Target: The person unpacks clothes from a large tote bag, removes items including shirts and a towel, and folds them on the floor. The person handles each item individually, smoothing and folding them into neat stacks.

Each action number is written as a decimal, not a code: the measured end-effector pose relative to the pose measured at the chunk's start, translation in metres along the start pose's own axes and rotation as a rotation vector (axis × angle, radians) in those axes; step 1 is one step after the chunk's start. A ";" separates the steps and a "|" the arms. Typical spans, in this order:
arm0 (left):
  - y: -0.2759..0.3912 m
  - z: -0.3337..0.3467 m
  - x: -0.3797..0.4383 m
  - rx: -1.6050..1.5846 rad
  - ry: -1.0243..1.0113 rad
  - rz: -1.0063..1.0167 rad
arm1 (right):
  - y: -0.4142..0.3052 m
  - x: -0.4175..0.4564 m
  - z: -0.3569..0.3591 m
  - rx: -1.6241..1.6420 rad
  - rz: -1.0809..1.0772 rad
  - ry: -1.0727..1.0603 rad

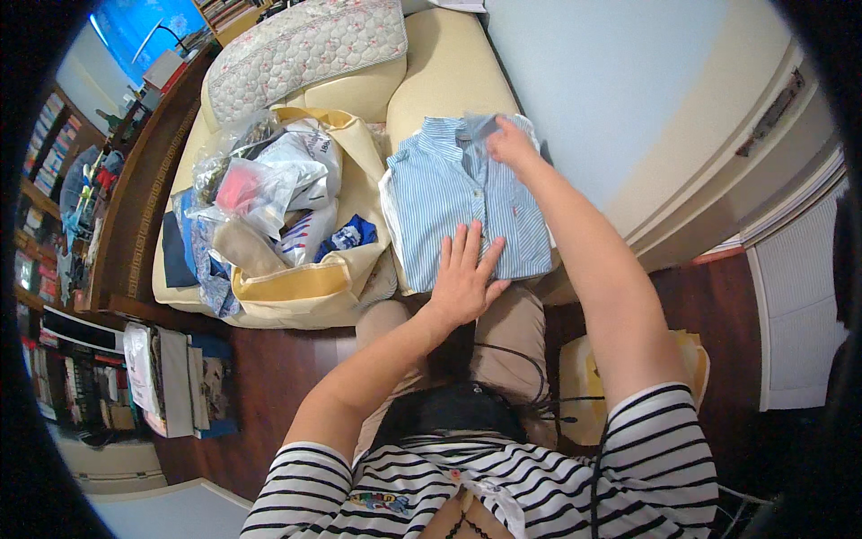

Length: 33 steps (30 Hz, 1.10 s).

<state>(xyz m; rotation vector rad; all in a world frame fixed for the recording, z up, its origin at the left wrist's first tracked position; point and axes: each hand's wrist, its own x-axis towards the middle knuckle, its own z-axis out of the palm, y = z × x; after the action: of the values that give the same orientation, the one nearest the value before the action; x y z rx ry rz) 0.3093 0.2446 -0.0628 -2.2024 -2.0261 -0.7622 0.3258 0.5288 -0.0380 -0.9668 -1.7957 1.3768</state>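
A blue-and-white striped button-up shirt (438, 195) lies folded on the cream sofa seat (441, 74), its collar facing away from me. White fabric (393, 226) shows beneath its left edge. My left hand (465, 276) rests palm down on the shirt's lower front, fingers spread. At the collar's right side, my right hand (510, 145) has its fingers curled on the fabric, which is blurred there. To the left stands a yellow fabric storage bag (303, 290), its top open. Inside are clear and white plastic bags (296, 162), a beige rolled item (248, 248) and blue patterned cloth (347, 236).
A quilted floral cover (310, 60) drapes over the sofa back. The wall and door (727, 148) border the right side. Dark wooden shelving (145, 175) stands left, with books and boxes (175, 381) below. Another yellow bag (580, 377) and a black cable (515, 354) are near my legs.
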 end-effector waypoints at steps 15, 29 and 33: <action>-0.179 -0.040 0.203 -0.619 0.171 -0.983 | -0.030 0.032 -0.014 -0.314 0.264 0.194; -0.198 -0.103 0.238 -0.467 -0.169 -0.736 | -0.084 0.066 -0.019 -0.560 0.330 -0.064; -0.186 -0.089 0.246 -0.769 0.017 -0.913 | -0.067 0.078 -0.005 -0.098 0.403 0.031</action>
<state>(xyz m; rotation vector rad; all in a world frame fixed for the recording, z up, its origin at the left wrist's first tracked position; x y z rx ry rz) 0.1087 0.4654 0.0574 -1.2832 -3.0873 -1.8655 0.2802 0.5875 0.0341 -1.4548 -1.7186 1.5086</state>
